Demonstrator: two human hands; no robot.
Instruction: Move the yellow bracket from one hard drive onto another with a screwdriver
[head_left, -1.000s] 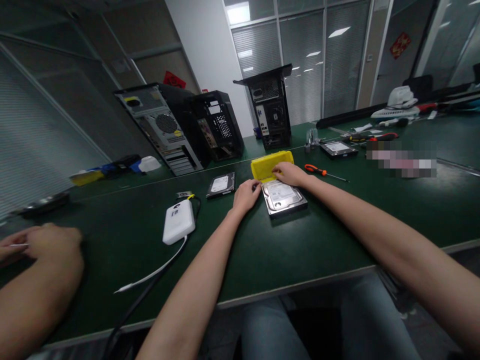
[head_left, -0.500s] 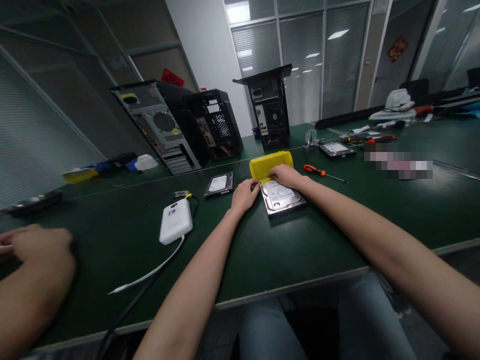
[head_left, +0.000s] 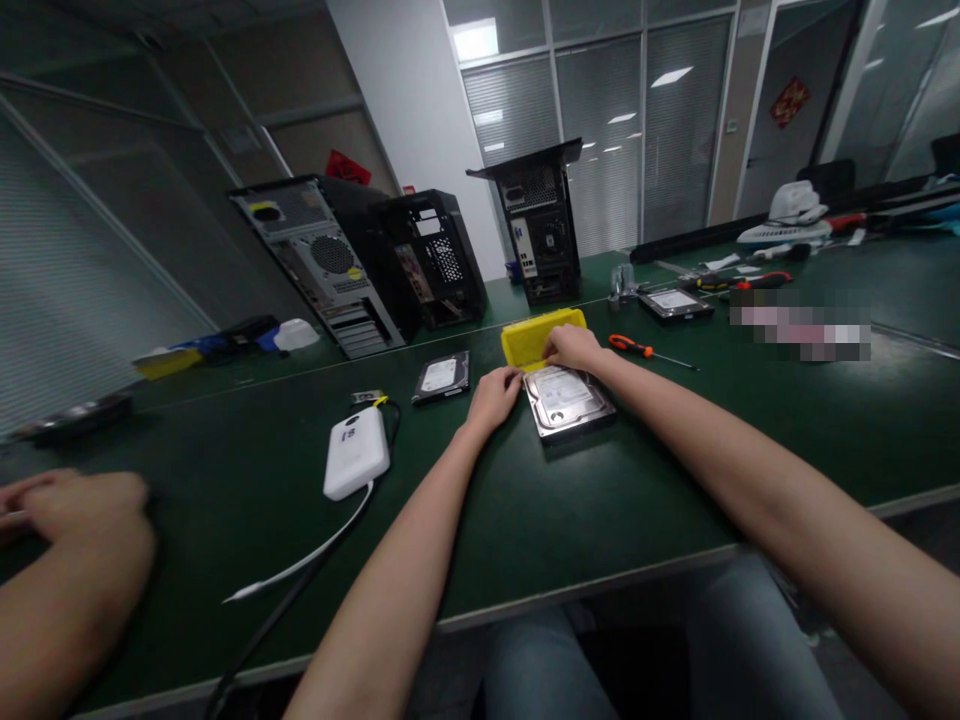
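Note:
In the head view, a silver hard drive (head_left: 568,403) lies label up on the green table in front of me. An opened yellow plastic case (head_left: 525,345) stands behind its far edge, lid raised. My left hand (head_left: 495,397) rests on the table at the drive's far left corner, fingers curled together by the drive and case. Over the far end of the drive, my right hand (head_left: 574,348) reaches to the case with its fingers bent down and closed. Whatever either hand's fingers hold is hidden or too small to make out.
An orange screwdriver (head_left: 631,346) lies to the right, with another hard drive (head_left: 675,304) beyond. Left are a third drive (head_left: 441,377) and a white cabled device (head_left: 358,453). Computer cases (head_left: 544,235) stand behind. Another person's hand (head_left: 86,505) is at far left.
The whole view has shifted slightly. My right hand stays at the yellow case with its fingers moved a little; my left hand keeps its place by the drive's corner.

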